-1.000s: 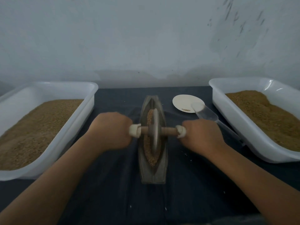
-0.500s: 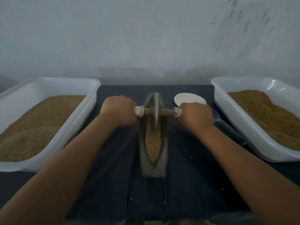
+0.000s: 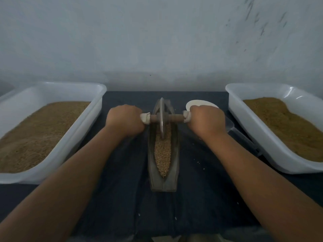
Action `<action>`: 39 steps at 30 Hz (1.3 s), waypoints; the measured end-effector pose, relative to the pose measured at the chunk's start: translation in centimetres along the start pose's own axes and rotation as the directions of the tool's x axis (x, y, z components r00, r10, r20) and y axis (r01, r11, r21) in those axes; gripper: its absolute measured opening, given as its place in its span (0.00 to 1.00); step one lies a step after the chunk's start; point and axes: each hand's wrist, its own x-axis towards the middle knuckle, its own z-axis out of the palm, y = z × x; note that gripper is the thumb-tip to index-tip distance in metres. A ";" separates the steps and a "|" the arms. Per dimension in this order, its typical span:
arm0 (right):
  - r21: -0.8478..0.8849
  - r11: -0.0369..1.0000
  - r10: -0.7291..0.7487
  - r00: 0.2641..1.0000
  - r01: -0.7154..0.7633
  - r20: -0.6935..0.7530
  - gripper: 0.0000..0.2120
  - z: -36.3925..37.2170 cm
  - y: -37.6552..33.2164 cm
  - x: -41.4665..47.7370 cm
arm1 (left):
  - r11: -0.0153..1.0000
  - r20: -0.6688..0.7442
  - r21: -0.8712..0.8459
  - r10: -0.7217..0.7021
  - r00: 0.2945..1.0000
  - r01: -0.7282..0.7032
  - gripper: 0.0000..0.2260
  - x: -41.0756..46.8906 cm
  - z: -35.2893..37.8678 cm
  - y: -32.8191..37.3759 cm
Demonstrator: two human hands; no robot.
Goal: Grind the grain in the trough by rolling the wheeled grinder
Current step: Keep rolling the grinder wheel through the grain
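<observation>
— What's the trough like?
— The trough (image 3: 164, 184) is long, boat-shaped and dull grey. It lies lengthwise along the middle of the dark cloth (image 3: 201, 189), with coarse tan grain (image 3: 162, 154) in its groove.
— And the wheeled grinder?
— The wheeled grinder (image 3: 162, 119) is a thin metal disc on a wooden axle, upright at the trough's far end. The left hand (image 3: 125, 120) and right hand (image 3: 207, 120) each clench a cloth-wrapped axle end, with the disc midway between them.

Dim, bluish, soft light; faint glare on the right tub's (image 3: 290, 95) far rim. Wide-angle bending at the edges, slightly soft detail throughout.
</observation>
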 end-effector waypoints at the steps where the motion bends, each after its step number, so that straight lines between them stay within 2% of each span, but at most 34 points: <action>1: 0.013 1.000 0.020 1.000 -0.020 0.001 0.20 -0.1 -0.1 0.2 | 1.000 0.009 -0.009 0.003 1.000 -0.003 0.14 0.4 -0.3 0.1; 4: 0.045 0.999 0.006 0.998 -0.009 0.059 0.19 -1.0 0.2 -1.5 | 0.998 0.040 0.015 0.057 0.998 -0.058 0.12 -1.0 -1.2 0.2; 6: 0.038 0.998 -0.050 0.994 0.046 0.098 0.18 -1.6 0.8 -4.6 | 0.992 0.007 0.052 0.117 0.993 -0.117 0.10 -4.0 -1.0 -0.3; 9: 0.081 0.982 -0.168 0.986 0.168 -0.017 0.15 -2.8 1.6 -9.0 | 0.974 -0.142 0.053 0.228 0.963 -0.223 0.16 -8.9 -0.6 -1.1; 11: 0.096 0.975 -0.195 0.979 0.199 -0.055 0.15 -2.7 1.8 -9.4 | 0.971 -0.174 0.051 0.239 0.955 -0.233 0.18 -9.6 -0.4 -1.5; 13: 0.079 0.981 -0.171 0.983 0.177 -0.072 0.16 -2.0 1.5 -7.8 | 0.980 -0.112 0.065 0.192 0.975 -0.186 0.15 -7.9 -0.3 -1.1; 17: 0.028 0.999 -0.024 0.998 0.025 -0.051 0.15 0.4 0.4 -1.9 | 0.997 -0.007 0.034 0.068 0.998 -0.067 0.12 -1.2 -0.5 -0.3; 20: 0.027 1.000 0.000 0.999 0.001 -0.034 0.14 0.2 0.0 0.3 | 0.999 0.034 -0.010 0.052 0.998 -0.051 0.15 0.8 -0.9 0.0; 23: 0.056 0.997 -0.050 0.998 0.052 -0.035 0.20 -0.4 0.7 -2.4 | 0.994 0.009 0.043 0.102 0.995 -0.102 0.13 -2.0 -0.9 -0.2; 28: 0.142 0.975 -0.163 0.985 0.171 -0.062 0.15 -1.8 1.8 -9.0 | 0.960 -0.197 0.148 0.265 0.944 -0.238 0.21 -8.7 -0.4 -1.4; 30: 0.147 0.973 -0.168 0.982 0.179 -0.084 0.16 -1.3 1.8 -8.4 | 0.965 -0.162 0.131 0.247 0.955 -0.227 0.19 -8.0 -0.1 -1.6; 32: 0.132 0.981 -0.127 0.986 0.141 -0.106 0.17 -0.4 1.5 -6.2 | 0.982 -0.089 0.097 0.171 0.981 -0.162 0.15 -5.5 -0.1 -1.0; 34: 0.123 0.991 -0.050 0.996 0.058 -0.071 0.18 1.0 1.1 -3.3 | 0.988 -0.078 0.100 0.123 0.989 -0.115 0.13 -2.2 -0.2 -0.3; 37: 0.135 0.990 0.044 0.999 -0.042 -0.010 0.22 2.5 0.7 -0.9 | 0.987 -0.089 0.125 0.113 0.990 -0.102 0.13 1.1 -0.7 0.4; 39: 0.144 0.988 0.055 0.998 -0.057 0.018 0.22 2.2 0.8 -1.6 | 0.985 -0.083 0.133 0.124 0.989 -0.112 0.13 0.9 -1.2 0.6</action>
